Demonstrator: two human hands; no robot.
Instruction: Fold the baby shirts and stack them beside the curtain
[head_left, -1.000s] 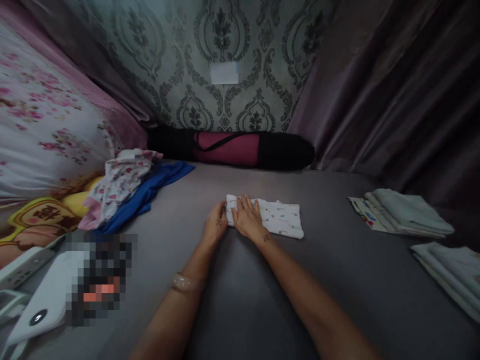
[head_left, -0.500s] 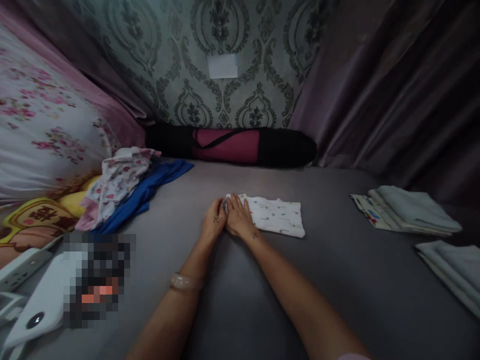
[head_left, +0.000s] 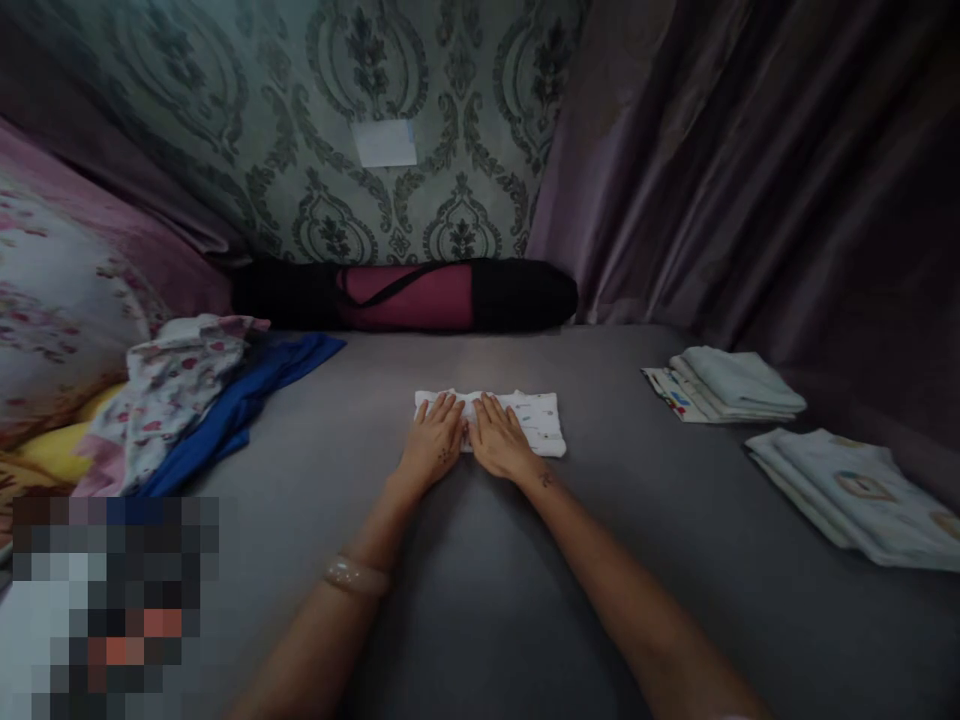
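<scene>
A small white garment (head_left: 538, 425) with a sparse print lies folded into a flat rectangle on the grey bed sheet (head_left: 480, 560). My left hand (head_left: 437, 437) rests flat on its left part, fingers stretched out and pointing away from me. Beside it, my right hand (head_left: 498, 438) presses flat on the middle of the cloth, fingers also extended. The two hands nearly touch at the thumbs. Neither grips the fabric. What lies under the palms is hidden.
Two folded cloth stacks, a farther one (head_left: 739, 385) and a nearer one (head_left: 847, 490), lie at the right. On the left are a printed garment (head_left: 176, 375) and blue clothing (head_left: 262, 395). A long black and maroon bag (head_left: 409, 295) lies along the wall.
My left hand has moved from the cloth's left edge to lie flat on top of it. My right hand has shifted right along the cloth. The view has turned right.
</scene>
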